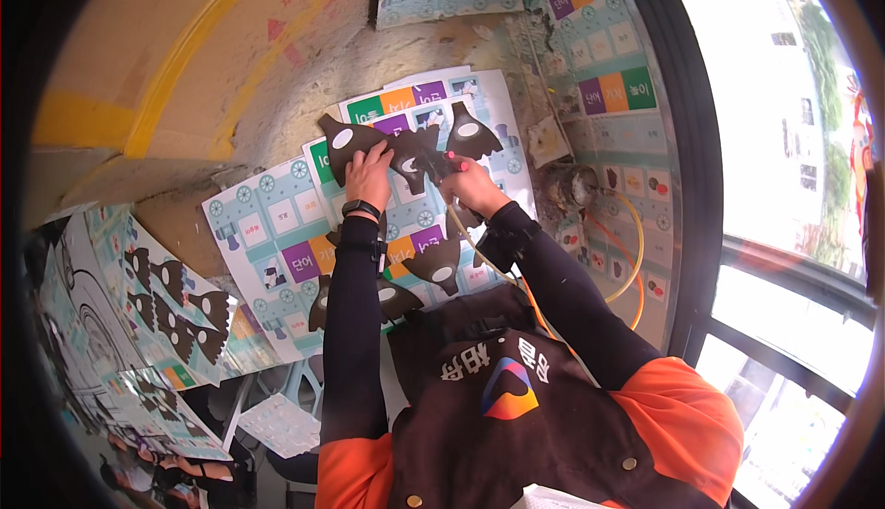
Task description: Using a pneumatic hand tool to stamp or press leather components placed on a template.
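Observation:
My left hand (368,177) lies on the right part of a dark brown cut piece (343,139) with a white oval, its fingers spread and pointing away from me. My right hand (477,189) is closed round a dark spray gun with red knobs (451,162) and a thin yellow hose. Partly behind the gun lies another dark piece (410,154); a third (469,131) sits just beyond it on the right. Several more, including one (440,266) nearer me, are spread over printed sheets (263,207). The gun's nozzle is hard to make out.
A large cardboard panel (175,48) rises on the left. On the right are a printed-sheet-covered wall (613,122), a dark window frame (693,140) and looped hoses (638,232). More dark pieces (171,311) lie on sheets at the lower left; people sit beyond.

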`<move>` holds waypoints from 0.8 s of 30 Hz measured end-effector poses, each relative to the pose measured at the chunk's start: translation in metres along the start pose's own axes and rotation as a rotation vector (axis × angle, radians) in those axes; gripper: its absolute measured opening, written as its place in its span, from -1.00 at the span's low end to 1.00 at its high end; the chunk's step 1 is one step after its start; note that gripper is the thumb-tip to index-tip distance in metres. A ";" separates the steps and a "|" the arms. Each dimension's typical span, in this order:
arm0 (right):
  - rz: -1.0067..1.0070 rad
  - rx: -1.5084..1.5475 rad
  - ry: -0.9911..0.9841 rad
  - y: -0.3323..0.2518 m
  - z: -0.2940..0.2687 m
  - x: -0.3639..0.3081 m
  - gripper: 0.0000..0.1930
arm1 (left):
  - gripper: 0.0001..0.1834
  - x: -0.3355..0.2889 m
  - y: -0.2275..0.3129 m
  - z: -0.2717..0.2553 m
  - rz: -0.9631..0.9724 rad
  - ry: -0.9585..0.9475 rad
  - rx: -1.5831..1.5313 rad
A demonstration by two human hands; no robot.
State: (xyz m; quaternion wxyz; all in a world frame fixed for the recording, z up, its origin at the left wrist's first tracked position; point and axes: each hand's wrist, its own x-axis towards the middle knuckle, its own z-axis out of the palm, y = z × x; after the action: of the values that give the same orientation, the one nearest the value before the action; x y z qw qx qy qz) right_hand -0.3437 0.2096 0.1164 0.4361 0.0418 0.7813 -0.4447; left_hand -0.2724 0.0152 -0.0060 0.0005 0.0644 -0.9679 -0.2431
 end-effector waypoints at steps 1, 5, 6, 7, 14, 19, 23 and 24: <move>0.000 0.003 0.003 0.000 0.001 0.001 -0.88 | -0.45 0.000 0.001 0.000 -0.002 -0.008 0.003; -0.053 -0.008 0.101 0.004 -0.004 0.003 -0.84 | -0.44 0.001 0.003 -0.002 0.001 -0.010 0.013; -0.056 -0.048 0.124 0.006 -0.007 0.003 -0.82 | -0.44 0.000 0.004 -0.003 -0.004 -0.016 0.013; -0.057 -0.050 0.123 0.009 -0.009 0.002 -0.82 | -0.45 0.000 0.004 -0.003 -0.010 -0.020 0.013; 0.029 -0.031 0.007 0.021 -0.010 0.001 -0.83 | -0.45 -0.002 0.003 -0.001 -0.010 0.005 0.019; -0.053 0.082 0.062 0.015 -0.004 -0.003 -0.84 | -0.46 -0.001 0.006 -0.002 -0.028 -0.017 0.011; -0.025 -0.036 0.102 0.015 -0.008 -0.004 -0.86 | -0.45 -0.001 0.006 -0.002 -0.037 -0.023 0.004; -0.006 -0.057 0.086 0.015 -0.008 -0.004 -0.86 | -0.45 -0.001 0.006 -0.001 -0.033 -0.019 0.008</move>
State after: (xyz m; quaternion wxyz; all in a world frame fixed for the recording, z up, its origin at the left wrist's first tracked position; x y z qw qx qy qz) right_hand -0.3394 0.2256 0.1109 0.4018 0.0462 0.8116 -0.4215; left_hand -0.2719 0.0197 -0.0020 -0.0131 0.0781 -0.9676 -0.2399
